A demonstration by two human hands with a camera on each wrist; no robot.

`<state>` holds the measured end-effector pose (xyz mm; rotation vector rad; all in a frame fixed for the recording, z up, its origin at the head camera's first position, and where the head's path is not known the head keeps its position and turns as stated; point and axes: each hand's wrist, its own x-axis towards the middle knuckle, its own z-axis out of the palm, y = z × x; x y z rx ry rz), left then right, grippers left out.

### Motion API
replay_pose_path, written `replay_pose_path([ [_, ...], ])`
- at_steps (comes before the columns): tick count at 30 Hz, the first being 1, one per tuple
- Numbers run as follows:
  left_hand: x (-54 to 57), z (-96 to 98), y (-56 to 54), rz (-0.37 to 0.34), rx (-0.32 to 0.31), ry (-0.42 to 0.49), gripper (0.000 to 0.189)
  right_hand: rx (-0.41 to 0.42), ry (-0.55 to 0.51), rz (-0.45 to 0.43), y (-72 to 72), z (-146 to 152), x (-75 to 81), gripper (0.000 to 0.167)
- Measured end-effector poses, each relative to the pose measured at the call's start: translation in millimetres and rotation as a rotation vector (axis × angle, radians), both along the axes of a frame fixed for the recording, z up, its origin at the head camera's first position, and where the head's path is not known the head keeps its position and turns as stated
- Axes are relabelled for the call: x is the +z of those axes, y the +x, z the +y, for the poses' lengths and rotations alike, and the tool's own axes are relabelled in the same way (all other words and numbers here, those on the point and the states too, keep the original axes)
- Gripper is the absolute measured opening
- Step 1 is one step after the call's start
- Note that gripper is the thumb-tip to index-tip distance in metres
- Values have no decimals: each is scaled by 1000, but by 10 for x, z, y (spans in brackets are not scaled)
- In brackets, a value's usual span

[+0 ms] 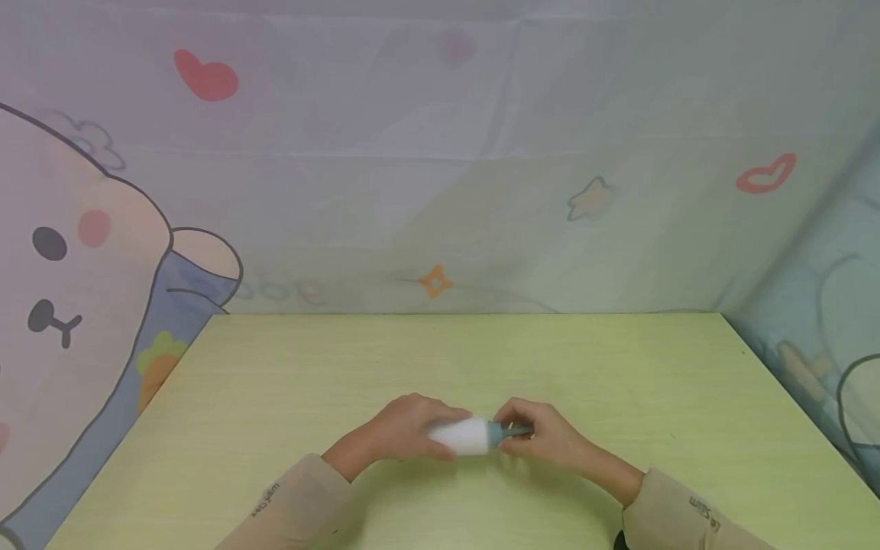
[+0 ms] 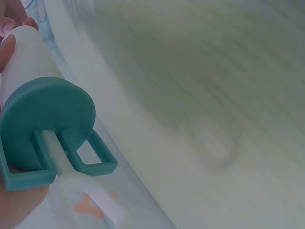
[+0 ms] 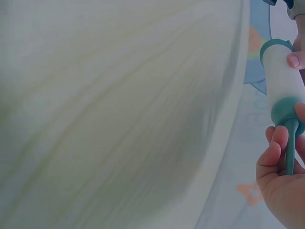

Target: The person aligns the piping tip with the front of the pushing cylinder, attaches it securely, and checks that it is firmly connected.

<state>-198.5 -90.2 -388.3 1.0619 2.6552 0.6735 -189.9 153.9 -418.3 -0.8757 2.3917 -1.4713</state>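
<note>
Green tabletop (image 1: 440,359), curled hands (image 1: 412,428) (image 1: 548,437), left gripping white cylinder (image 1: 470,437), right pinching teal tip (image 3: 290,152)

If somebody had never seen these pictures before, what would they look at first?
Probably the huge cartoon animal with pink cheeks, on the left of the head view. Next might come the white-and-teal toy syringe, or something shaped like one, near the front of the yellow-green table: the left hand grips its white barrel and the right hand pinches its thin teal tip.
</note>
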Motion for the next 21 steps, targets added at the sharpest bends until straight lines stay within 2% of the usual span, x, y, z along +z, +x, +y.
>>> replay_pose_path([
  [6, -31, -20, -20, -74, 3, 49, 51, 24, -3, 51, 20, -5, 9, 20],
  [9, -42, -21, -20, -74, 2, 51, 51, 22, -2, 48, 20, -3, 10, 21],
  [12, -30, -12, -6, -26, -2, 41, 51, 19, -11, 33, 15, 0, 6, 22],
  [18, -1, 16, 35, 131, -11, 6, 51, 35, -73, -38, -8, 22, -2, 21],
  [21, -3, 16, 42, 171, -11, -5, 51, 51, -64, -70, -30, 46, 1, 23],
])
